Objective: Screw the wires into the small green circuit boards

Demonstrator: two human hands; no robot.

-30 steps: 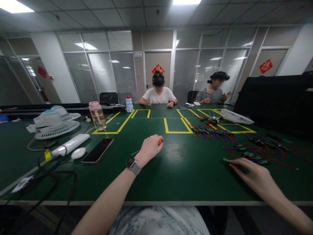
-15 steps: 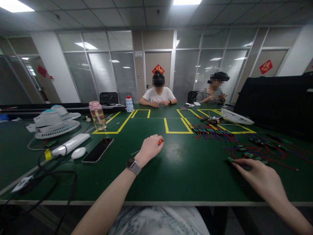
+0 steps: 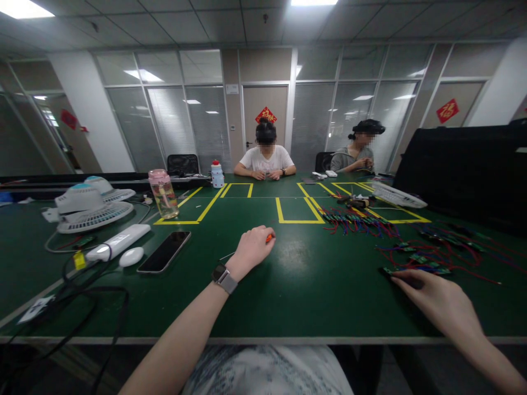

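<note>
My left hand [image 3: 254, 247] is closed around a screwdriver [image 3: 269, 238]; an orange bit of its handle and a thin metal shaft show, the rest is hidden in the fist. A watch sits on that wrist, and the hand rests on the green tabletop. Over at the right, my right hand [image 3: 436, 296] pinches the end of a small green circuit board [image 3: 386, 270] between thumb and fingertips, low over the table. Just beyond it lie several more small boards with red and blue wires [image 3: 420, 259].
Rows of wired boards [image 3: 358, 219] lie by yellow tape. A phone [image 3: 164, 252], white mouse [image 3: 132, 257], power strip [image 3: 119, 242], bottle [image 3: 163, 195] and fans [image 3: 93, 211] stand left. A keyboard [image 3: 399, 196] and black monitor [image 3: 461, 175] are right. Two people sit opposite.
My right hand still pinches the board, which has turned or shifted slightly to the left. The left hand stays put. The person at far right has brought their hands together.
</note>
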